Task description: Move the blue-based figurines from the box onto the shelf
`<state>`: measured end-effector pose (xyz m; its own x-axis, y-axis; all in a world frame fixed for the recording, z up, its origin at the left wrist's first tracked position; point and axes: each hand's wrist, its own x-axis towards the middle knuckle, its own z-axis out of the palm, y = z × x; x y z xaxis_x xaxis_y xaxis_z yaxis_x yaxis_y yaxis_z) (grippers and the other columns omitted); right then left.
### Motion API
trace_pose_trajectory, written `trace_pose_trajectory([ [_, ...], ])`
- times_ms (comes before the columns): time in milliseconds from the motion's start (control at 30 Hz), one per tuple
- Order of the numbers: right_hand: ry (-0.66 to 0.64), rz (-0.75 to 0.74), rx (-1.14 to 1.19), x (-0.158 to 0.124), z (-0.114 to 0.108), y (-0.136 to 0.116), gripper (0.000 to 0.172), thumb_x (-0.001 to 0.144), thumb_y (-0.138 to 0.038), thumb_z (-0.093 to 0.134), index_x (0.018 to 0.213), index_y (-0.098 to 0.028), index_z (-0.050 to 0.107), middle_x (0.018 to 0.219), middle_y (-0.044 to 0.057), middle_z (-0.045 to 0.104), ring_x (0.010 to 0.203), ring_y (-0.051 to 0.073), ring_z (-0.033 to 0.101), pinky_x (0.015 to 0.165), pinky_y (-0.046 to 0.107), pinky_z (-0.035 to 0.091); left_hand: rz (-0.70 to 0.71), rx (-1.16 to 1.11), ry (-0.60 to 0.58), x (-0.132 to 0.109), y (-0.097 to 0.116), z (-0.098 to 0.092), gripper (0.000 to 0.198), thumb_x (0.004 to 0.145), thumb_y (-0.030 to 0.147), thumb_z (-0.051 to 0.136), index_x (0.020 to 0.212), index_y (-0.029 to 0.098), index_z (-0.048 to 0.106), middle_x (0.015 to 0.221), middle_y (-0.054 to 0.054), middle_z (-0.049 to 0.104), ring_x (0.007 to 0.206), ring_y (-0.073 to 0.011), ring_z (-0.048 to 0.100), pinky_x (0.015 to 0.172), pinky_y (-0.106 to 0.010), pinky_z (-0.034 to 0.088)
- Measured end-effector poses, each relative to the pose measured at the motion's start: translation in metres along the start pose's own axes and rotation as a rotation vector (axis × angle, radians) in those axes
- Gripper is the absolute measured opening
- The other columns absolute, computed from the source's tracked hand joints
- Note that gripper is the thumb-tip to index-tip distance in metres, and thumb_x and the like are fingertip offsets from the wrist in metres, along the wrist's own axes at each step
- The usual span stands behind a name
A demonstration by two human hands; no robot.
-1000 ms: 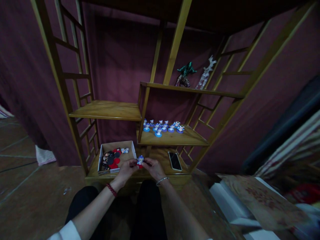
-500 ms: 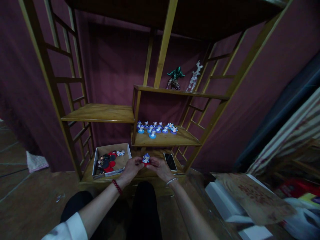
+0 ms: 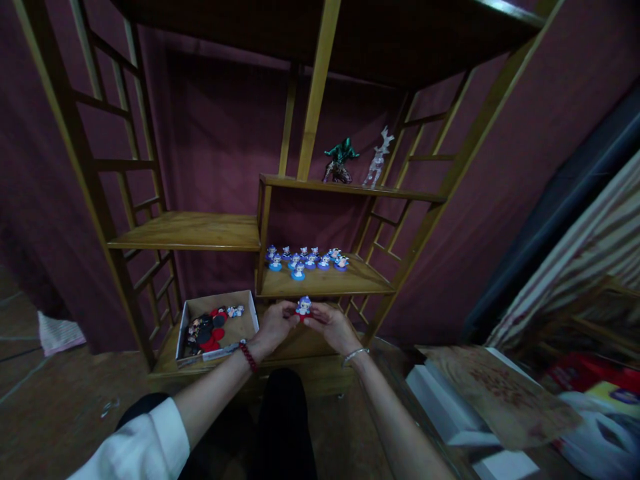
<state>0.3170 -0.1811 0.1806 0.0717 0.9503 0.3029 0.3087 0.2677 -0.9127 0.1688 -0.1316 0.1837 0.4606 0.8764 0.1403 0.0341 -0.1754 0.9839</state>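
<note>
A small figurine point(image 3: 304, 306) with a purple-blue top and a red base is held upright between both hands. My left hand point(image 3: 274, 327) pinches it from the left, and my right hand point(image 3: 334, 327) grips its right side. Just beyond them, several similar figurines point(image 3: 298, 271) with blue or purple bases stand grouped on the middle shelf point(image 3: 325, 285). To the left, an open cardboard box point(image 3: 242, 327) holds red and black pieces and a few small figures.
A green figure point(image 3: 341, 160) and a clear deer ornament point(image 3: 379, 157) stand on the upper right shelf. The left shelf point(image 3: 190, 230) juts out above the box. White boxes point(image 3: 445, 400) and plastic bags lie on the floor at right.
Both hands have moved up and slightly right with the figurine, nearer the middle shelf. The phone on the lower board is now hidden behind my right hand. The view has shifted a little.
</note>
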Motion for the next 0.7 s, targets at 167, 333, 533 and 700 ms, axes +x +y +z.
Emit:
trace_pose_trajectory([
  [167,0.051,0.014,0.073,0.007,-0.013,-0.001,0.037,0.057,-0.032,0.069,0.091,-0.019,0.061,0.093,0.005,0.064,0.086,0.018,0.060,0.083,0.034,0.046,0.011,0.024,0.012,0.015,0.002,0.014,0.020,0.064,0.011,0.053,0.082,0.012,0.061,0.070,-0.003,0.064,0.057,-0.0089,0.054,0.056,-0.019,0.042],
  [333,0.106,0.035,0.137,0.016,-0.024,0.001,0.037,0.053,-0.030,0.071,0.086,-0.019,0.062,0.093,0.005,0.065,0.085,0.018,0.061,0.083,0.035,0.047,0.021,0.089,0.051,0.028,0.007,0.025,0.018,0.066,0.011,0.053,0.081,0.013,0.062,0.073,-0.003,0.065,0.061,-0.0087,0.056,0.060,-0.019,0.043],
  [533,0.120,0.048,0.158,0.027,-0.037,0.004,0.037,0.055,-0.030,0.071,0.089,-0.018,0.061,0.092,0.005,0.066,0.086,0.019,0.061,0.085,0.036,0.045,0.049,0.048,0.101,0.043,0.013,0.035,0.019,0.065,0.008,0.054,0.082,0.014,0.061,0.078,-0.003,0.065,0.067,-0.0093,0.058,0.065,-0.020,0.045],
  [700,0.163,0.056,0.129,0.041,-0.047,0.011,0.041,0.054,-0.033,0.071,0.089,-0.016,0.061,0.091,0.007,0.066,0.085,0.019,0.061,0.085,0.036,0.045,-0.021,-0.080,0.129,0.054,0.018,0.044,0.023,0.066,0.002,0.049,0.084,0.011,0.060,0.075,-0.004,0.065,0.064,-0.0081,0.058,0.064,-0.019,0.046],
])
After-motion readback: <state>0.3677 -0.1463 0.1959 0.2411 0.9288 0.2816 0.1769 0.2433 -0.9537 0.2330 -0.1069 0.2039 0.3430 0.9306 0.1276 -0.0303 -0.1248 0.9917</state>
